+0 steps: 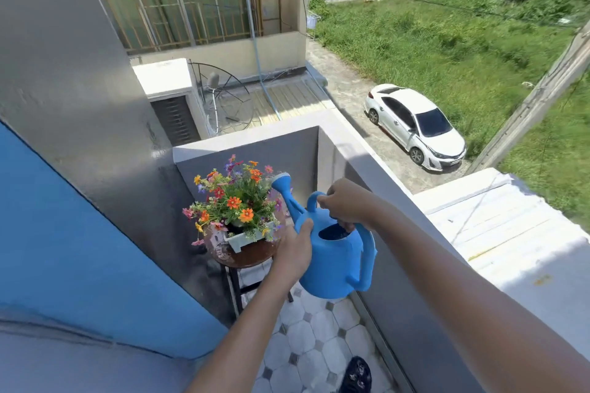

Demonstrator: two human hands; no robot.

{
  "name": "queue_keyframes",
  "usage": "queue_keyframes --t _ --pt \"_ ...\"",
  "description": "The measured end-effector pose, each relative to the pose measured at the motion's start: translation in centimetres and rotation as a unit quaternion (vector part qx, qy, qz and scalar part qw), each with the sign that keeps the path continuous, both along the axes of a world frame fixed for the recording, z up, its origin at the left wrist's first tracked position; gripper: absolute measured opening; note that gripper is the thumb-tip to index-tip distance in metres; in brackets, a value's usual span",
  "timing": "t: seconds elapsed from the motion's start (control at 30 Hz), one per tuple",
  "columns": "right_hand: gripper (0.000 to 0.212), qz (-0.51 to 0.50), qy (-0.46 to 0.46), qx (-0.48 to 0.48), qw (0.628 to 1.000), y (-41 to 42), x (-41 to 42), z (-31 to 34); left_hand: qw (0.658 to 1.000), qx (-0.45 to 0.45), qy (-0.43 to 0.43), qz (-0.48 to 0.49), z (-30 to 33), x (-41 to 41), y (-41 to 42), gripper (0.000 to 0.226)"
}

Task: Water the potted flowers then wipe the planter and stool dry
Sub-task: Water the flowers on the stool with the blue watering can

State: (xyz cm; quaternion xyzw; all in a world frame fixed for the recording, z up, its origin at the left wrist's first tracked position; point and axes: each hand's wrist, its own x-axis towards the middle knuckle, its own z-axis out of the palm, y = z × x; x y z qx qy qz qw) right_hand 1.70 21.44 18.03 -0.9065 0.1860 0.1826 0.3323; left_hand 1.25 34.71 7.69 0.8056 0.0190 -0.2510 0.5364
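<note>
Colourful flowers [234, 201] grow in a pale rectangular planter [245, 238] that stands on a round brown stool [252, 257] in the balcony corner. A blue watering can [335, 262] hangs just right of the stool, its spout head [282, 182] raised beside the blooms. My right hand [344, 204] grips the can's top handle. My left hand [297, 249] presses against the can's left side below the spout. No water stream is visible.
A grey parapet wall [367, 169] runs along the right, and a blue wall [79, 249] stands to the left. The floor has pale octagonal tiles [316, 338]. A dark object [356, 375] lies on the tiles near the bottom edge. A white car [415, 124] is parked below.
</note>
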Motion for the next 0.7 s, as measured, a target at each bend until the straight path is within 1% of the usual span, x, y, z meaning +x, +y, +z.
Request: queue_keyframes --t 0.13,0.2,0.27,0.33,0.4,0.43,0.5,0.57,0.63,0.7 --pt "0.024 -0.1 -0.036 0.082 0.991 -3.5 -1.4 -2.3 0.998 -0.015 -0.032 -0.053 -0.9 1.1 -3.1 0.059" --pt "0.022 -0.153 -0.066 0.148 0.975 -5.2 -2.1 -3.5 0.996 -0.02 -0.044 -0.078 -1.3 1.7 -5.0 0.05" --pt "0.019 -0.212 -0.103 0.222 0.946 -6.6 -2.8 -4.4 0.994 -0.013 -0.058 -0.092 -1.7 2.3 -7.1 0.036" --pt "0.022 -0.267 -0.134 0.262 0.918 -8.1 -3.2 -5.0 0.993 -0.012 -0.059 -0.098 -1.9 2.8 -9.5 0.028" --pt "0.027 -0.318 -0.159 0.298 0.886 -9.5 -3.4 -5.6 0.992 -0.023 -0.054 -0.107 -2.3 3.0 -11.9 0.031" --pt "0.03 -0.346 -0.17 0.323 0.864 -10.4 -3.5 -5.8 0.992 -0.026 -0.053 -0.111 -2.4 3.1 -13.2 0.035" --pt "0.029 -0.398 -0.191 0.366 0.819 -12.1 -3.4 -6.1 0.991 -0.024 -0.051 -0.122 -3.0 3.4 -15.7 0.04" --pt "0.025 -0.44 -0.211 0.389 0.782 -13.8 -3.2 -6.5 0.989 -0.012 -0.051 -0.136 -3.3 3.8 -18.2 0.043" --pt "0.023 -0.467 -0.225 0.407 0.752 -15.4 -3.0 -7.1 0.987 -0.006 -0.046 -0.156 -3.7 4.3 -20.7 0.042" --pt "0.023 -0.489 -0.229 0.408 0.736 -17.1 -2.7 -7.9 0.983 -0.007 -0.044 -0.176 -4.4 4.9 -22.9 0.036"
